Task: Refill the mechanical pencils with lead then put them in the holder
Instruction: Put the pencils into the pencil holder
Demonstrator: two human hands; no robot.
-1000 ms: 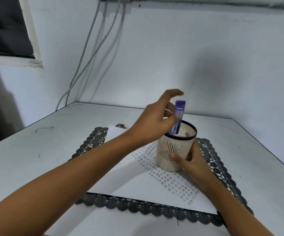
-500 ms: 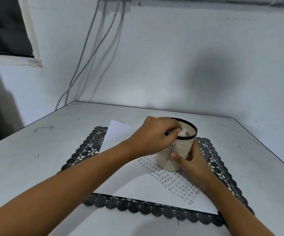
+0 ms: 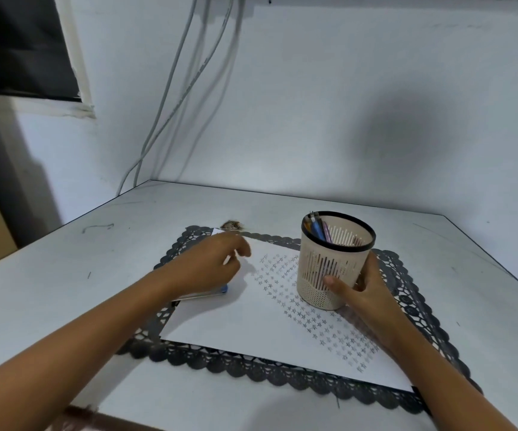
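Pencil (image 3: 205,295) with a blue end lies on the white paper (image 3: 251,325) beneath the left hand (image 3: 208,269), whose loosely curled fingers hold nothing, while the right hand (image 3: 363,293) grips the lower wall of the beige holder (image 3: 323,269), more pencils (image 3: 317,229) standing inside it.

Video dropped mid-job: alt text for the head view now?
The right hand grips the lower wall of a cream slotted holder, upright on white paper with several pencils inside. The left hand hovers empty over the paper, fingers loosely curled, above one loose pencil lying flat.
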